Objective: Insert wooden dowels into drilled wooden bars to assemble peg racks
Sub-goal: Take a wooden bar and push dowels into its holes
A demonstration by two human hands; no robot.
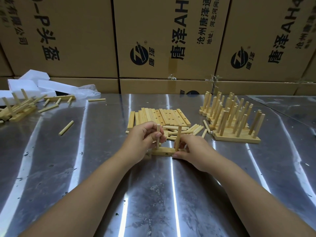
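Bar (pixel 162 152) is laid on counter (pixel 102 168) at frame centre. First dowel (pixel 158 132) is pinched upright by left grip (pixel 142 139); second dowel (pixel 179 134) is clasped at its base by right grip (pixel 193 151). Step, as judged: both being seated. Next: straight downward press, bar steadied.

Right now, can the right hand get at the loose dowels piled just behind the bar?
Probably yes. The loose dowels lie just beyond the right hand, with nothing between them. That hand grips the end of the bar, though, so it would have to let go first.
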